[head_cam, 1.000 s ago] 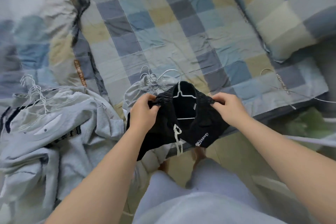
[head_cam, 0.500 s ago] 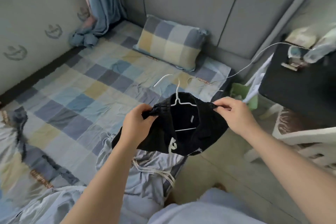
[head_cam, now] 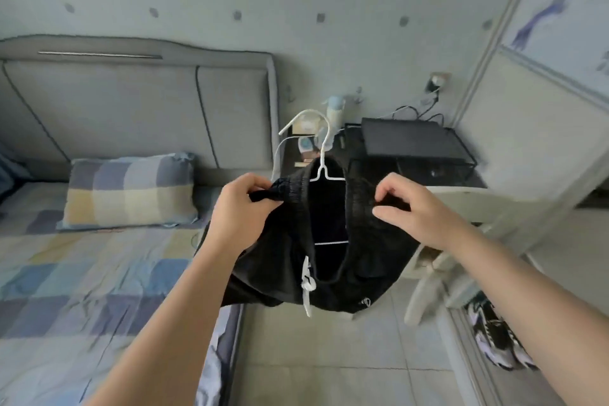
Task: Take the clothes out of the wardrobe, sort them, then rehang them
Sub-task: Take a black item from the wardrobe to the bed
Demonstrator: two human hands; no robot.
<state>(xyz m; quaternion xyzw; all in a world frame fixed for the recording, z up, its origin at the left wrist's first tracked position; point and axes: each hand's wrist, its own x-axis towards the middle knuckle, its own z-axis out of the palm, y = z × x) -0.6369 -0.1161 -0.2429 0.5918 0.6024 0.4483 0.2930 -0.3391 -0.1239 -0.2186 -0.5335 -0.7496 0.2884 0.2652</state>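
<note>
A checked bed (head_cam: 82,273) lies on the left. Beside it, above the floor, a left hand (head_cam: 237,211) pinches the left end of the waistband of black shorts (head_cam: 372,267). The waistband runs left to right in the air, with a white wire hanger (head_cam: 323,155) inside it, its hook rising midway between the hands. A right hand (head_cam: 421,214) pinches the right end. A pale panelled door (head_cam: 527,142), likely the wardrobe, stands further right, nearer that hand.

Bed (head_cam: 230,336) on my left, checked sheet (head_cam: 82,273) spread over it, one checked pillow (head_cam: 130,189) lying up by the headboard (head_cam: 131,109). Tiled floor (head_cam: 329,356) under me, sneakers (head_cam: 497,336) sitting on it, off to my right.
</note>
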